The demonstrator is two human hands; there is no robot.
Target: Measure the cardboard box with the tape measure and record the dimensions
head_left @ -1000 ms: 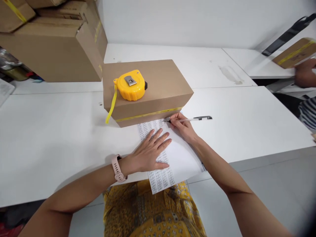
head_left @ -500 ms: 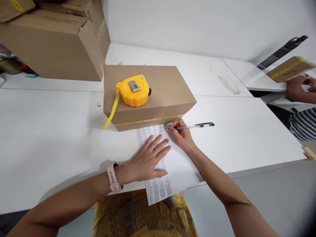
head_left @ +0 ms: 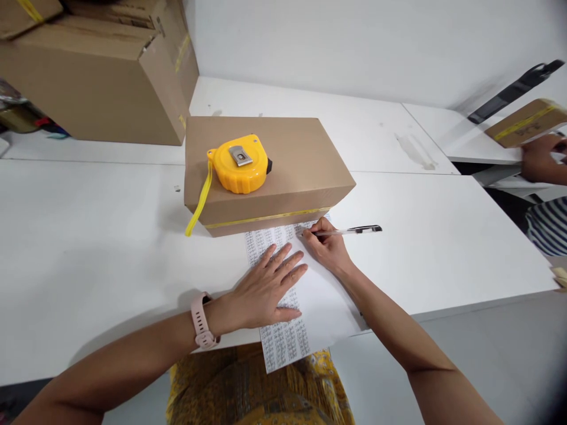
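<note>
My left hand (head_left: pixel 270 289) lies flat with fingers spread on a sheet of paper (head_left: pixel 325 307) covered in columns of small handwriting. Between the fingertips of my right hand (head_left: pixel 328 248) is a pen (head_left: pixel 361 230), its tip down at the upper part of the sheet beside a written column. Just beyond the sheet's top edge sits a closed cardboard box (head_left: pixel 292 153) with yellow tape along its side. A yellow tape measure (head_left: pixel 241 165) with a metal clip and a yellow strap rests on that box, apart from both hands.
Large cardboard boxes (head_left: pixel 97 82) stand at the back left. On the right, another person's hand (head_left: pixel 543 156) is at a small taped box (head_left: pixel 525 123), near a long dark object (head_left: pixel 514 91). The white table (head_left: pixel 443 236) ends at a front edge close to my body.
My right hand has shifted slightly down, and the pen's back end has swung a little. The left hand stays flat on the paper. The view has shifted slightly.
</note>
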